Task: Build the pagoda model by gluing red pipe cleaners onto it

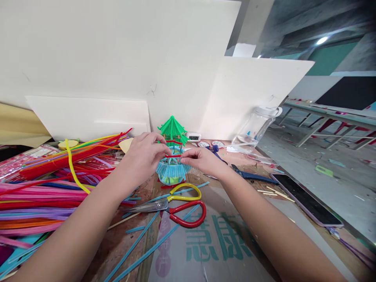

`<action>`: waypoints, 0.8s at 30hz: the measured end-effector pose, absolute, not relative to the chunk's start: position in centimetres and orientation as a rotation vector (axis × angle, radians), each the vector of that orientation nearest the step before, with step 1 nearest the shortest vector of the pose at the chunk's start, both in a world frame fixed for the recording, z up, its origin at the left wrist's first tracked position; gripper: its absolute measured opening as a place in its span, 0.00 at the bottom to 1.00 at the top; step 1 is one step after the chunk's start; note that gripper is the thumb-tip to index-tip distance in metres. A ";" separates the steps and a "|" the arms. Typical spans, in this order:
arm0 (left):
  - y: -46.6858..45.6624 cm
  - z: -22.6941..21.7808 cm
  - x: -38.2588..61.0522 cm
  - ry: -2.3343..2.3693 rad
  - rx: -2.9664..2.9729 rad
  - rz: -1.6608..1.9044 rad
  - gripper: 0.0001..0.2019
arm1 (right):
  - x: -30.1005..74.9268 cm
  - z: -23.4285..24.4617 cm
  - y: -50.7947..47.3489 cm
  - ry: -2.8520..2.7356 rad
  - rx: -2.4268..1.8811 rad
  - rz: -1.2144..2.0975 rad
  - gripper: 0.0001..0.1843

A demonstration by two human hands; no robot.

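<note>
In front of you, the pale board stands behind everything; before it, upright on the table, rises the small tiered pagoda of fuzzy craft stems, green-roofed and pale-blue-skirted. Your left hand arches over its left side, thumb and forefinger close to the strip's left end; you cannot tell from here whether they grip. Your right hand sits lower on the opposite side, its thumb and forefinger seemingly pinched on the right end. Between your fingertips lies the short, straight red fuzzy strip, its long axis running left to right across the pagoda's middle, below the roof. Your right fingertips look nearer to it, almost in line with that axis; your left ones sit slightly above.
</note>
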State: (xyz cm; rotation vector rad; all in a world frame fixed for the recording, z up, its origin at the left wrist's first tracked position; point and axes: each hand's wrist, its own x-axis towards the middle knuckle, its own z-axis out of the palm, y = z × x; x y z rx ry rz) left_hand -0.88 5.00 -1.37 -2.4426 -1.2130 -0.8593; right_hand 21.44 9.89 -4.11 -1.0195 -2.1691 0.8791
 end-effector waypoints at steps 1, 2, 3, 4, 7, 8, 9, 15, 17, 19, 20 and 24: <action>4.9 -1.3 -0.9 -1.213 -2.437 -0.850 0.13 | 21.5 -4.1 9.9 -2.173 -1.021 0.877 0.12; 4.9 -1.3 -0.9 -1.218 -2.433 -0.838 0.13 | 21.5 -4.1 9.9 -2.178 -1.023 0.872 0.12; 4.8 -1.3 -0.9 -1.224 -2.429 -0.827 0.13 | 21.5 -4.1 9.8 -2.181 -1.023 0.865 0.12; 4.8 -1.3 -0.9 -1.233 -2.427 -0.816 0.13 | 21.5 -4.1 9.8 -2.184 -1.021 0.858 0.12; 4.8 -1.2 -0.9 -1.250 -2.441 -0.792 0.13 | 21.5 -4.2 9.9 -2.187 -1.006 0.845 0.11; 4.7 -1.2 -1.0 -1.249 -2.448 -0.789 0.13 | 21.5 -4.2 9.9 -2.187 -1.002 0.843 0.11; 4.7 -1.1 -1.0 -1.246 -2.454 -0.789 0.13 | 21.5 -4.2 9.9 -2.186 -1.001 0.842 0.11; 4.6 -0.8 -1.1 -1.217 -2.440 -0.891 0.14 | 21.5 -4.4 10.1 -2.179 -1.002 0.814 0.10; 4.4 -0.8 -1.0 -1.226 -2.450 -0.864 0.14 | 21.5 -4.4 10.1 -2.183 -1.004 0.817 0.10; 4.3 -0.8 -0.9 -1.240 -2.464 -0.826 0.15 | 21.5 -4.4 10.1 -2.182 -1.001 0.827 0.10; 4.3 -0.8 -0.9 -1.246 -2.467 -0.819 0.15 | 21.5 -4.4 10.0 -2.180 -1.000 0.831 0.11; 4.4 -0.8 -0.9 -1.237 -2.453 -0.860 0.14 | 21.5 -4.3 10.0 -2.181 -1.020 0.819 0.11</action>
